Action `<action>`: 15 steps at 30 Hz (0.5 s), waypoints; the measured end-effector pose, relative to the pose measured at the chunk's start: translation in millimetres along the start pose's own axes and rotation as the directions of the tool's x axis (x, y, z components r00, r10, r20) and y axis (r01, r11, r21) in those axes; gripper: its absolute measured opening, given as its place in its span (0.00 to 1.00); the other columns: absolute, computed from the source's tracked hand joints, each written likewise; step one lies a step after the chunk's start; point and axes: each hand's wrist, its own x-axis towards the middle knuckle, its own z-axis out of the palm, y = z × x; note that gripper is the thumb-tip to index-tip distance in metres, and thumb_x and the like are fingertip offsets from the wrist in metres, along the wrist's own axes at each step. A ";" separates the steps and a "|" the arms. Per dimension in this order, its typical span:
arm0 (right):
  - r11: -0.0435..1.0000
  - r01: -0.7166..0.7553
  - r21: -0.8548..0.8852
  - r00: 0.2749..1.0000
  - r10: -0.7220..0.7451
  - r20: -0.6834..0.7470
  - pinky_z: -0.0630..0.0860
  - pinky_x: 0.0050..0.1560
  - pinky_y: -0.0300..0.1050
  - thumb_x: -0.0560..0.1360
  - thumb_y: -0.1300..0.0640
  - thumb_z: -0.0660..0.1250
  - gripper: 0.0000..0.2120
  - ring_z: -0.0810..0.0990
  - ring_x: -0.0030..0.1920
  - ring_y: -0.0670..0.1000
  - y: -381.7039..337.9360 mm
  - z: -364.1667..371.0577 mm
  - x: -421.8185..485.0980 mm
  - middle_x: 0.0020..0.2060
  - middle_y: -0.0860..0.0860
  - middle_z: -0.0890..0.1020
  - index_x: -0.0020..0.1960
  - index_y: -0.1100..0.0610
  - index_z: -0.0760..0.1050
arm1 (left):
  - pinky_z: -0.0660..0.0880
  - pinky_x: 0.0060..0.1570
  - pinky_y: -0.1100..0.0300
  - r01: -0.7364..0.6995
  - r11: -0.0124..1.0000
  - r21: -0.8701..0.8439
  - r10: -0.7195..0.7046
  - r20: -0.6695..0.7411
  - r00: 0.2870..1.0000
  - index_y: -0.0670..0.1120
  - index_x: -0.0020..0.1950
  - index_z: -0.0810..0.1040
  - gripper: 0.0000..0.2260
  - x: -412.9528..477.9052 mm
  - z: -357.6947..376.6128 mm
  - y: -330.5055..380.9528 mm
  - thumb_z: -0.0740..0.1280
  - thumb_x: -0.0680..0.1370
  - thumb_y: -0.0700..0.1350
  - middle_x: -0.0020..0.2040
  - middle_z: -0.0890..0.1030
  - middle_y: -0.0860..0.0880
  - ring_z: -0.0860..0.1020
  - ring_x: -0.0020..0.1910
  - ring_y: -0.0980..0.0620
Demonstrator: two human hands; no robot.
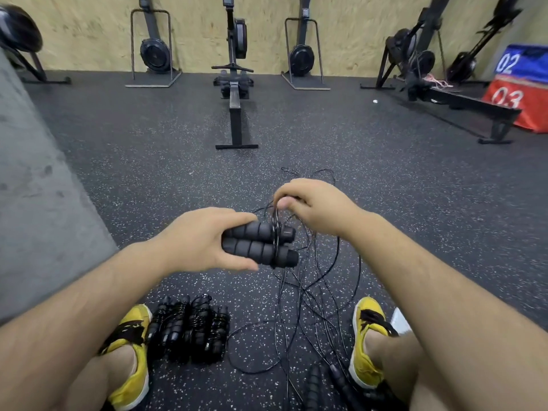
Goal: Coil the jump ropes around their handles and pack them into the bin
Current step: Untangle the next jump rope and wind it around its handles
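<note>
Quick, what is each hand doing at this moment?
Left hand: closed on the pair of foam handles.
Right hand: fingers pinched on the black rope, above the handles.

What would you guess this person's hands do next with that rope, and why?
Probably the right hand carries the pinched cord around the two handles for another wrap. The left hand grips the handles side by side, only a few turns sit on them, and much loose cord trails on the floor. Already coiled ropes lie by the left shoe.
</note>
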 end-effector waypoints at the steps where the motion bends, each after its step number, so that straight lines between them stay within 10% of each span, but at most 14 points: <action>1: 0.995 -0.039 0.097 0.999 0.041 -0.020 0.76 0.53 0.50 0.82 0.47 0.60 0.08 0.78 0.48 0.48 1.6 4.3 0.4 0.45 0.43 0.81 0.51 0.45 0.78 | 0.77 0.52 0.52 0.014 0.995 -0.101 -0.019 -0.044 0.999 0.63 0.61 0.72 0.34 -1.0 -3.6 4.6 0.66 0.62 0.79 0.49 0.81 0.60 0.78 0.50 0.56; 7: 0.939 -0.236 0.249 0.968 0.203 0.149 0.72 0.42 0.42 0.84 0.57 0.55 0.08 0.77 0.41 0.49 -26.7 53.4 -6.7 0.46 0.50 0.79 0.57 0.54 0.73 | 0.76 0.46 0.53 0.186 0.978 -0.089 -0.206 -0.358 0.911 0.59 0.57 0.74 0.27 7.3 -18.8 8.4 0.69 0.64 0.73 0.43 0.79 0.57 0.78 0.46 0.52; 15: 0.968 -0.224 0.112 0.924 0.175 0.341 0.70 0.43 0.47 0.84 0.52 0.56 0.09 0.76 0.46 0.52 -63.4 36.9 -32.4 0.50 0.52 0.78 0.56 0.56 0.71 | 0.71 0.41 0.54 0.360 0.881 0.307 -0.286 -0.259 0.922 0.60 0.64 0.71 0.32 16.9 -3.7 -27.0 0.64 0.66 0.76 0.47 0.75 0.53 0.76 0.53 0.46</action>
